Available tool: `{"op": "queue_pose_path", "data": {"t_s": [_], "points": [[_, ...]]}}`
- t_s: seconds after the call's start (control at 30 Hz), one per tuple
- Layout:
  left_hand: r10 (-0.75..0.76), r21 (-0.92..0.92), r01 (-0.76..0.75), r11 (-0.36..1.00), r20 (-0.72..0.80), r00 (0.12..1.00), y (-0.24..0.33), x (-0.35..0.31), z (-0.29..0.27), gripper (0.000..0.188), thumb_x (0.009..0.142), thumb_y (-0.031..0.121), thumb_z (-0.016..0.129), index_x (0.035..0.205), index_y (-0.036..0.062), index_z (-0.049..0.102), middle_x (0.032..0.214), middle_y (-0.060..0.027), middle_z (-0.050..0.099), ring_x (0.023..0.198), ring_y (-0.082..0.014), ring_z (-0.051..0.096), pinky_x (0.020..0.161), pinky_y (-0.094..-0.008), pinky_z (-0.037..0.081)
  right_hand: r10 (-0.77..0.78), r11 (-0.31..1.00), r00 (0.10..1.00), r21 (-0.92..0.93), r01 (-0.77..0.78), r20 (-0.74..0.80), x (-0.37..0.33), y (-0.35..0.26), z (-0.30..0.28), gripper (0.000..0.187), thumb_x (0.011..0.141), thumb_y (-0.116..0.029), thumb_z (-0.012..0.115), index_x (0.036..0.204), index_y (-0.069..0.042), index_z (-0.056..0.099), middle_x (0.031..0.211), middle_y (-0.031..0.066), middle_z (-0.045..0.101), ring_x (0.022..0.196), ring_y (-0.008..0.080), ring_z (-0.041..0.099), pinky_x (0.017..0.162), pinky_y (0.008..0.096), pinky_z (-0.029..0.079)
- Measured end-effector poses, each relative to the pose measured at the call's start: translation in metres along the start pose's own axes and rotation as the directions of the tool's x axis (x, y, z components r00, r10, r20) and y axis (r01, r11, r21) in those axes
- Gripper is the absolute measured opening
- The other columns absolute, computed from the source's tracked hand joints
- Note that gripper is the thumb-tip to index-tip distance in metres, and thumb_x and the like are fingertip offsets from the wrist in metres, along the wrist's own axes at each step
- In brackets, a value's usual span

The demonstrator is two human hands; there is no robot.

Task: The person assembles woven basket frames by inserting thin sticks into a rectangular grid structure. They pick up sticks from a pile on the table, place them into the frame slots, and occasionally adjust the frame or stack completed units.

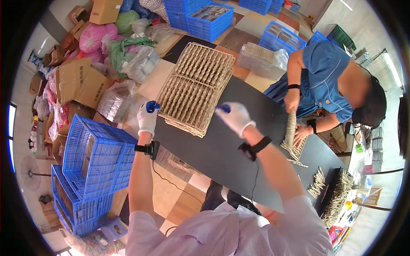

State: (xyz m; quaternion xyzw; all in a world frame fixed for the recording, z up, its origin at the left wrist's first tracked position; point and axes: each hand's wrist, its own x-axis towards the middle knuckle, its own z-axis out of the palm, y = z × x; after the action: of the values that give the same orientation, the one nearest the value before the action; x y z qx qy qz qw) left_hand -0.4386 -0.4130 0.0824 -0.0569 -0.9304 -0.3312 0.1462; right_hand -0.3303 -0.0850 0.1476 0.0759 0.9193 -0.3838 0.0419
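We see 1 stack of beige twisted-strand panels [197,81] lying on the dark table [205,149]. Our gloved left hand [147,116] is just beside the stack's left edge, fingers bent; our gloved right hand [236,118], blurred, hovers near the stack's right edge. We cannot tell whether either grasps anything. Well right of the stack, 1 co-worker [320,79] holds a beige bundle [291,130].

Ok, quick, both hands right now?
Left hand: beside the stack; whether it's holding anything can't be told.
Right hand: blurred, above the table; grip can't be told.

Beige ridged panels [197,83], stacked, on table [213,155]
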Motion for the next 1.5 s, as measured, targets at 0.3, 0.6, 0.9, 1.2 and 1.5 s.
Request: {"op": "queue_pose_path", "data": {"t_s": [0.3,0.6,0.9,1.2,1.5], "points": [[-0.428,-0.803,0.270,0.531,0.021,0.904,0.003,-0.055,0.026,0.042,0.089,0.001,0.061,0.130,-0.0012,0.049,0.119,-0.0085,0.059,0.102,-0.0171,0.060,0.090,-0.0277,0.049,-0.151,0.942,0.974,-0.323,0.090,-0.169,0.190,0.021,-0.106,0.045,0.092,-0.046,0.049,0.101,-0.004,0.063,0.100,0.0192,0.066,0.097,0.0380,0.060,0.091,0.0484,0.043],[-0.523,-0.920,0.382,-0.091,0.370,0.768,0.075,-0.095,0.046,0.066,0.089,-0.004,0.056,0.147,0.0098,0.027,0.139,-0.0052,0.044,0.121,-0.0175,0.048,0.101,-0.0309,0.041,-0.036,0.862,0.992,-0.499,0.091,0.119,0.237,0.015,-0.093,0.056,0.092,-0.056,0.046,0.098,-0.002,0.061,0.097,0.0186,0.063,0.094,0.0365,0.059,0.101,0.0462,0.035],[-0.503,-0.954,0.296,-0.056,0.283,0.817,0.085,-0.096,0.052,0.056,0.090,0.004,0.060,0.140,0.0140,0.039,0.130,-0.0024,0.050,0.116,-0.0168,0.049,0.094,-0.0334,0.043,-0.098,0.866,0.990,-0.482,0.135,0.102,0.245,0.020,-0.085,0.065,0.091,-0.063,0.042,0.072,-0.003,0.056,0.069,0.0159,0.058,0.072,0.0316,0.059,0.071,0.0467,0.045],[-0.517,-0.944,0.274,-0.183,0.330,0.790,0.098,-0.094,0.052,0.055,0.090,0.003,0.058,0.140,0.0155,0.037,0.131,-0.0029,0.049,0.120,-0.0173,0.048,0.096,-0.0327,0.044,-0.133,0.834,0.985,-0.525,0.172,0.111,0.224,-0.014,-0.078,0.052,0.094,-0.053,0.044,0.102,-0.006,0.064,0.094,0.0155,0.065,0.093,0.0298,0.061,0.087,0.0469,0.046],[-0.525,-0.962,0.204,-0.183,0.271,0.807,0.106,-0.092,0.054,0.060,0.089,-0.003,0.057,0.142,0.0133,0.034,0.126,-0.0042,0.050,0.112,-0.0160,0.052,0.095,-0.0292,0.043,-0.068,0.773,0.998,-0.631,0.064,0.018,0.224,-0.015,-0.062,0.065,0.092,-0.056,0.045,0.133,-0.006,0.047,0.129,0.0171,0.054,0.118,0.0394,0.050,0.113,0.0607,0.010]]}}
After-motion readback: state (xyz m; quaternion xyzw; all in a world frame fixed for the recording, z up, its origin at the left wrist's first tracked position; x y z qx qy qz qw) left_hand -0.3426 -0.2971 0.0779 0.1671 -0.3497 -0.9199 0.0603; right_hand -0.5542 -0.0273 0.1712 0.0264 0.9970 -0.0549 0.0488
